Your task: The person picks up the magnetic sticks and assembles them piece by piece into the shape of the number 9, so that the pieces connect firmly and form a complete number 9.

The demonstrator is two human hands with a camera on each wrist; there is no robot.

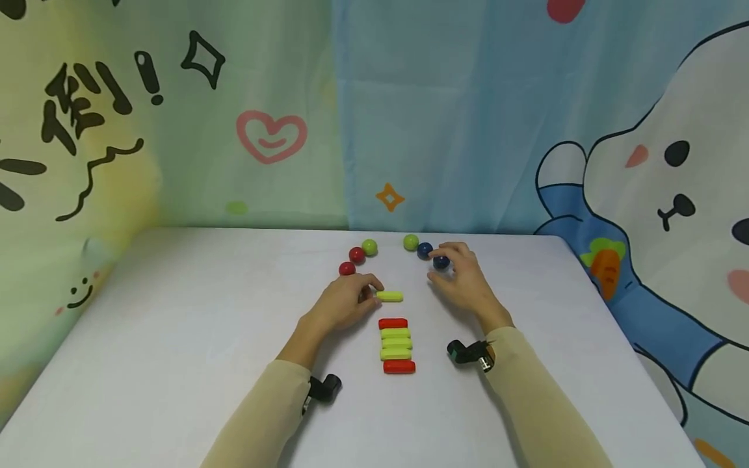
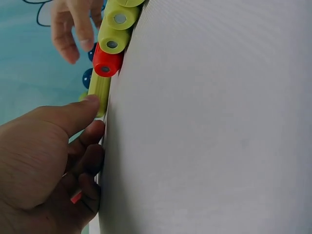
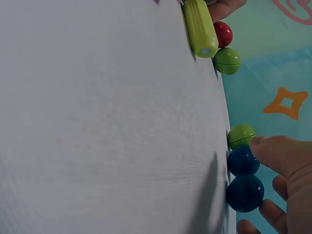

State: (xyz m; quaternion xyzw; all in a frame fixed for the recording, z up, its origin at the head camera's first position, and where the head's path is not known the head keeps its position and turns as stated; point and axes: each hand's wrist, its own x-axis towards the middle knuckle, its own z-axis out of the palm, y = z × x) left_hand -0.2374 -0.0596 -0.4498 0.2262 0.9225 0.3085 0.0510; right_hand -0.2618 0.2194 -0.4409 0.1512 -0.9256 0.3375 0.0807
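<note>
Left hand [image 1: 350,300]: thumb and forefinger pinch the near-left end of a yellow-green ridged rod [image 1: 391,296], which lies crosswise on the white table [image 1: 205,344], between the ball arc and the rod column. Other fingers curled in beneath the palm.

Right hand [image 1: 465,276]: fingers parted and loosely bent around the outermost dark blue ball [image 1: 441,262], thumb apart from forefinger, no grip seen. Cannot tell whether any fingertip touches it.

Nearer the person, a column of five rods, side by side: red rod [image 1: 393,323] at the far end, three yellow-green rods [image 1: 396,343] in the middle, second red rod [image 1: 399,367] at the near end. The pinched rod sits apart from this column.

Toward the table's far edge, balls in a broken arc. Left run: two red balls [image 1: 357,255], then a green ball [image 1: 369,247]. Gap. Right run: another green ball [image 1: 411,242], an inner dark blue ball [image 1: 424,251], then the outermost one.

Beige sleeves [image 1: 544,396] on both arms; printed curtain [image 1: 421,130] behind.
</note>
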